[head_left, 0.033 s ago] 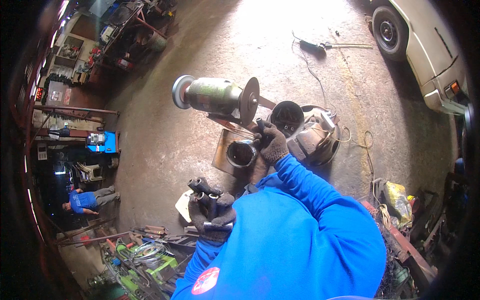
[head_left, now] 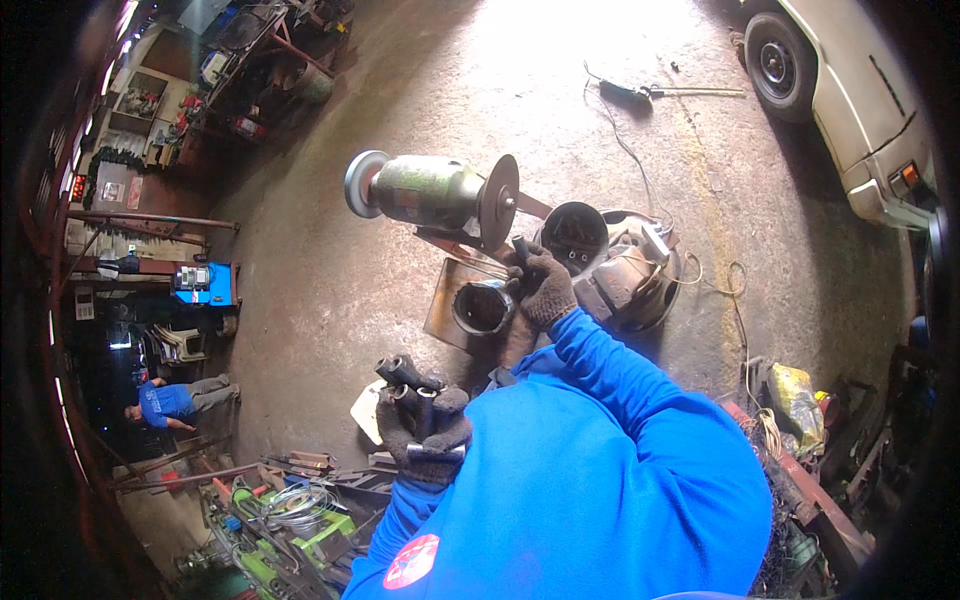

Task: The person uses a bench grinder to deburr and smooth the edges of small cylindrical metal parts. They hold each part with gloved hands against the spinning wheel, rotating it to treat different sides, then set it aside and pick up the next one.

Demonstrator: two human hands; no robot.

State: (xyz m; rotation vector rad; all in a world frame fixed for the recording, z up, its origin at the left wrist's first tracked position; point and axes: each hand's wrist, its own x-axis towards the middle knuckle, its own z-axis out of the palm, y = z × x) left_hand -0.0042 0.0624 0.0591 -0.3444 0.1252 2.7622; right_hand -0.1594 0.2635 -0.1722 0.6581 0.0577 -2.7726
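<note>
My left hand (head_left: 430, 445), in a dark knit glove, grips several short dark metal tubes (head_left: 404, 374) bunched together, their open ends pointing up and away. My right hand (head_left: 549, 292), also gloved, is closed on one short dark tube (head_left: 520, 246). That tube's end sits just below the thin disc (head_left: 499, 203) of a green bench grinder (head_left: 425, 190); whether they touch I cannot tell. Beside my right hand are a dark round can (head_left: 484, 308), at its left, and a black round container (head_left: 574, 231), just beyond it.
A pale wheel (head_left: 367, 184) sits on the grinder's left end. Corded angle grinder (head_left: 628, 95) lies on the floor far ahead. A beige vehicle (head_left: 850, 90) stands far right. Metal scrap and wire (head_left: 295, 510) lie at lower left. A person in blue (head_left: 165, 402) is at far left.
</note>
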